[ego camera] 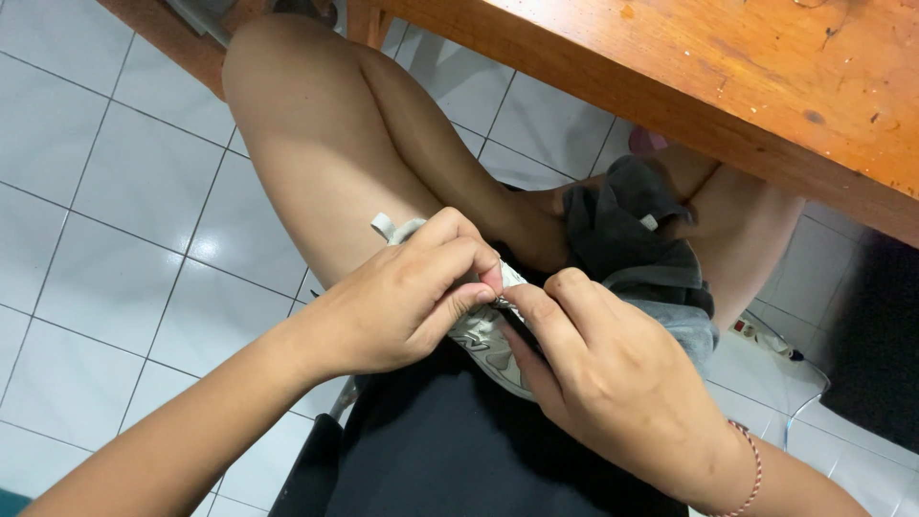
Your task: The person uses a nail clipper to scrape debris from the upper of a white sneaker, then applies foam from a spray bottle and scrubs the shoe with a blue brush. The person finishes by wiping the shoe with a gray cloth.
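Subject seated, viewed from above. Both hands meet over a light grey-and-white sneaker (490, 347) lying in the lap on black shorts (450, 445), with one bare leg (330, 144) crossed in front.

Left hand (407, 302): fingers curled together, thumb and forefinger tips pinched at the top of the shoe. What they clamp is too small to make out with certainty; it reads as a lace end or an eyelet edge.

Right hand (598, 369): forefinger and thumb closed, meeting the left fingertips at the same spot. The two pinches touch. A red thread bracelet (754, 469) sits on this wrist.

Relative to the grip: the shoe's patterned side panel shows just below the pinch, between the two palms; a pale pull tab (385, 226) sticks out above the left knuckles. A bundle of dark grey cloth (627, 239) rests beyond the right hand, near but apart from the shoe. A wooden table (747, 86) edge runs well beyond the grip; white tiled floor (105, 211) lies to the left.

Assessment of progress: work at the lace area appears to be in its middle. No tied bow or finished lacing is visible, and most of the shoe's top is hidden under the hands, so how many eyelets are done cannot be told. My judgement is that fine fingertip work is under way and the shoe is not yet ready for wear
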